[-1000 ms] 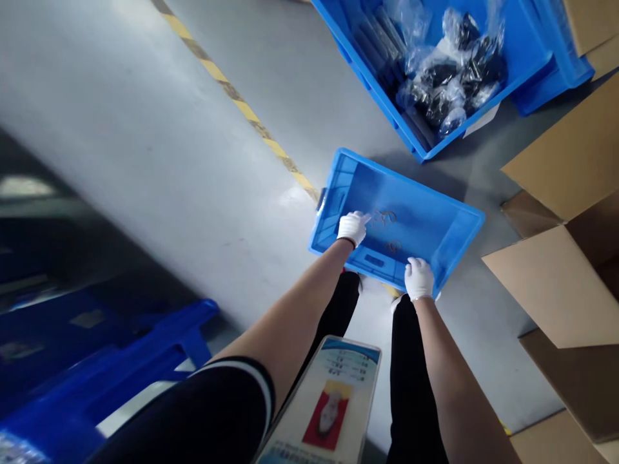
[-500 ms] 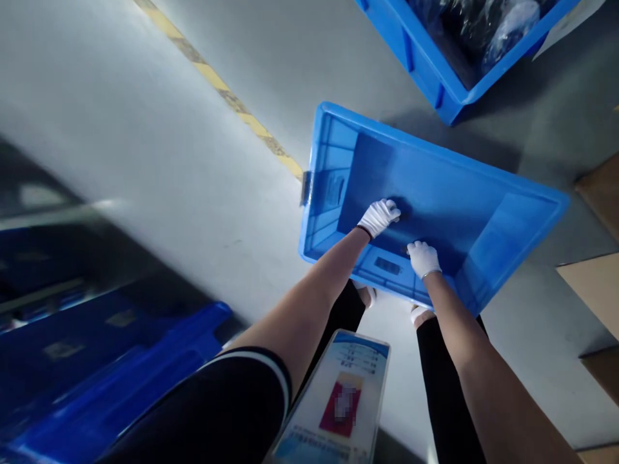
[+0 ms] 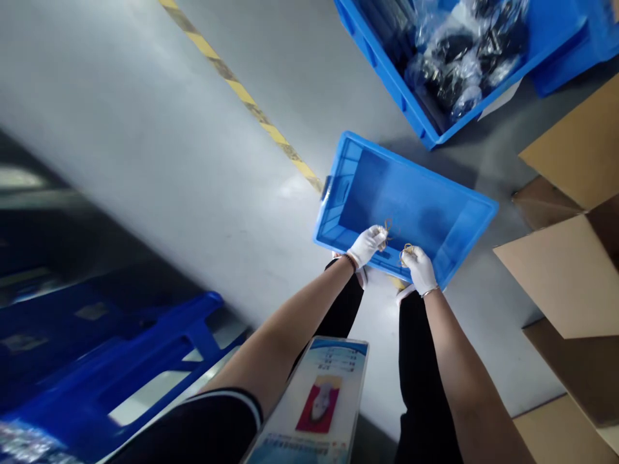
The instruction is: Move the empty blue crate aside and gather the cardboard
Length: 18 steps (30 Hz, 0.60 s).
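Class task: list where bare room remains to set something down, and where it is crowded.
Free: the near blue crate's floor beyond both hands, and grey floor left of the striped line. Crowded: the far crate full of bagged parts; cardboard boxes on the right.

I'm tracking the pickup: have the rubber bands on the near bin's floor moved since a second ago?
Yes. Against the near blue bin, they have left its floor: the left hand and right hand each pinch rubber bands above its near wall.
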{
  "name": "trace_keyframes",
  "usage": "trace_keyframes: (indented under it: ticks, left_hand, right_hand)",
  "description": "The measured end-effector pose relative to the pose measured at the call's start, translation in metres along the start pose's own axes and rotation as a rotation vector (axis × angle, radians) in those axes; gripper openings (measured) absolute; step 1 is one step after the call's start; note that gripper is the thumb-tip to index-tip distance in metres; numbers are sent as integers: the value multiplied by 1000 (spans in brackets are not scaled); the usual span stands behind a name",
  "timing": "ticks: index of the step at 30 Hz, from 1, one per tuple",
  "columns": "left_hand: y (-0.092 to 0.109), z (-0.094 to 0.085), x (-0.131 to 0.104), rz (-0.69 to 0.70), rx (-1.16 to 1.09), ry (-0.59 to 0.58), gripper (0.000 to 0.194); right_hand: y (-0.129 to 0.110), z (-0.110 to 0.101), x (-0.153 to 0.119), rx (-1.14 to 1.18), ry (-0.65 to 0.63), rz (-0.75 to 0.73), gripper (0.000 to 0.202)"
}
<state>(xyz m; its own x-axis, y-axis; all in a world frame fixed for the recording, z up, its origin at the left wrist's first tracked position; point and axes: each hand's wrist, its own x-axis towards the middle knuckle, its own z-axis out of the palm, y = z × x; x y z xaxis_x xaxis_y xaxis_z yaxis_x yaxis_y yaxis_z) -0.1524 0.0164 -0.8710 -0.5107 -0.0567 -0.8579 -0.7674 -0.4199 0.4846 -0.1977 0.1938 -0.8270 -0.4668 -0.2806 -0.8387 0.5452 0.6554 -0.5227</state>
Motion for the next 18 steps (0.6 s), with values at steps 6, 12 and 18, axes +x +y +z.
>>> trace_keyframes:
  ticks: [6, 12, 18]
  left_hand:
    - [85, 21, -170, -22, -385, -166, 68]
    - [167, 27, -305, 8, -567, -188, 62]
    - [235, 10, -437, 148, -642, 3, 51]
  right_hand:
    - [-108, -5, -120, 415, -50, -30, 58]
    - [-221, 6, -238, 242, -30, -124, 37]
    - [-321, 46, -351, -262, 264, -275, 16]
